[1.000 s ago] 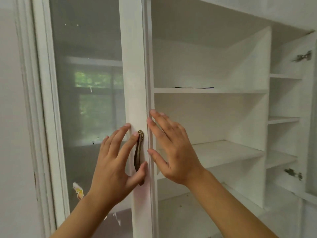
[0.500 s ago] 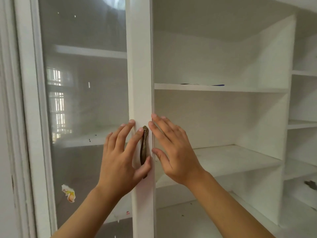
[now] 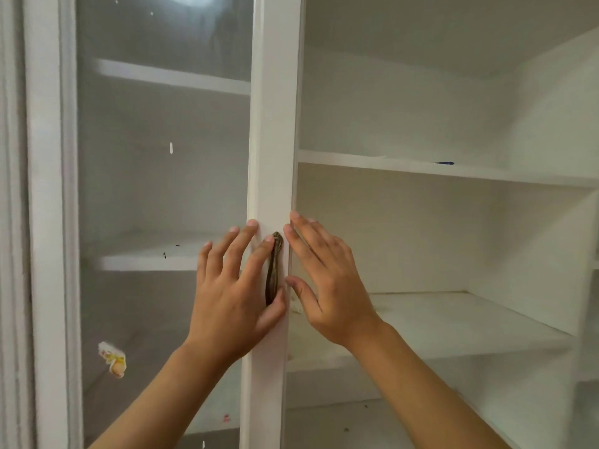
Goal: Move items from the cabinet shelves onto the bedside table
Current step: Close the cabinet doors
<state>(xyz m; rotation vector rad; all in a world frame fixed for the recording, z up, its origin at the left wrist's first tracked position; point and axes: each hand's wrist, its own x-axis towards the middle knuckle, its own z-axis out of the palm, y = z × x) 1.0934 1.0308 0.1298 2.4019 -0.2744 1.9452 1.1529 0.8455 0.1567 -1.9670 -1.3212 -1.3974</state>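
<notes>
Centre frame: left hand (image 3: 233, 293) flat on white cabinet door (image 3: 272, 124), fingers straight beside bronze handle (image 3: 274, 268); right hand (image 3: 327, 286) spread, fingers straight, at door edge, grasping nothing

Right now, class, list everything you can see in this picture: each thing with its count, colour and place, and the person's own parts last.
Glass-paned cabinet door: one, white wooden frame, left half, shut.
Curved metal door handle: one, dark bronze, on the door's right stile.
Open cabinet shelves: several, white, right half.
Thin blue item: one, lying on the upper open shelf; too small to identify.
Torn sticker scrap: one, yellow and white, low on the glass.
Left hand: one, fingers straight, flat on the door beside the handle.
Right hand: one, fingers straight, at the door's right edge.
</notes>
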